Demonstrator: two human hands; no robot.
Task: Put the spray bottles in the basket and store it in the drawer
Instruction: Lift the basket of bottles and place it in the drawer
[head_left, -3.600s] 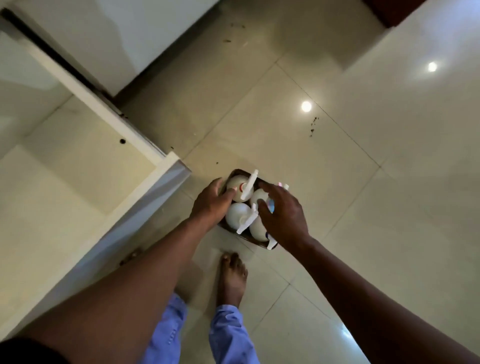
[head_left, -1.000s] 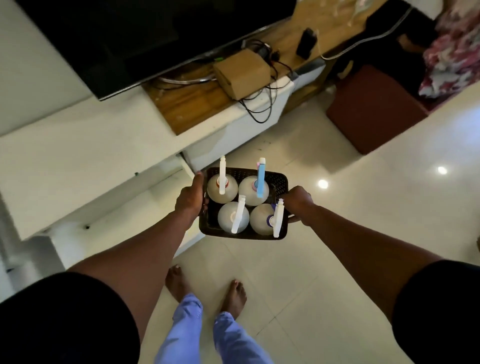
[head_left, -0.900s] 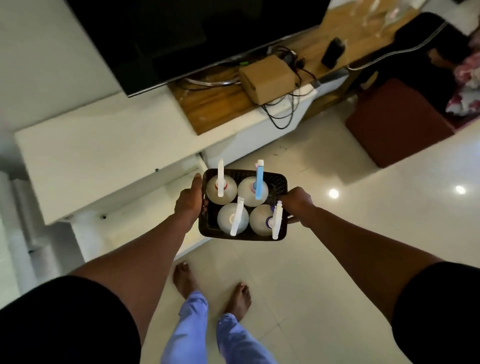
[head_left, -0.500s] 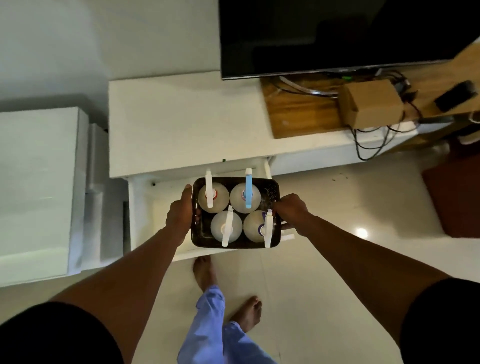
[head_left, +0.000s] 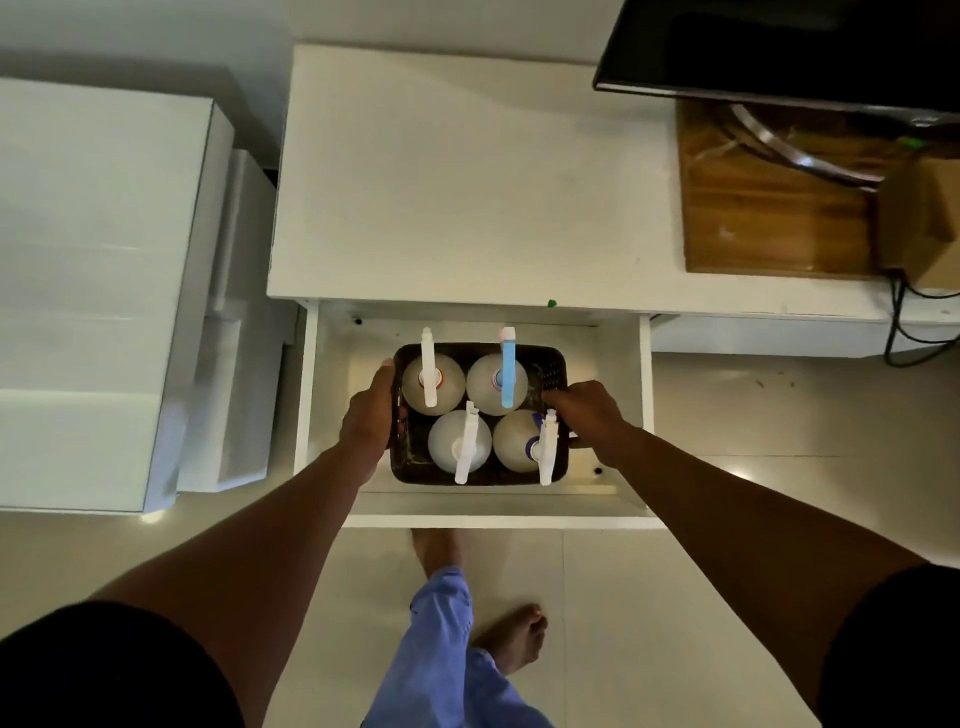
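Note:
A dark woven basket (head_left: 551, 364) holds several white spray bottles (head_left: 459, 439); one has a blue trigger head (head_left: 507, 370), the others have white ones. My left hand (head_left: 370, 415) grips the basket's left side and my right hand (head_left: 587, 410) grips its right side. The basket is held over the inside of the open white drawer (head_left: 498, 512) of the white TV cabinet (head_left: 467, 182). I cannot tell whether the basket touches the drawer's bottom.
A black TV (head_left: 779, 47) stands on the cabinet at the upper right, above a wooden panel (head_left: 769, 218) and a cardboard box (head_left: 924, 223) with cables. A white unit (head_left: 93, 291) stands to the left. My bare feet (head_left: 511, 642) are on the tiled floor.
I lifted the basket off the floor, turned to the cabinet and brought the basket forward and down over the open drawer. Both hands keep their grip.

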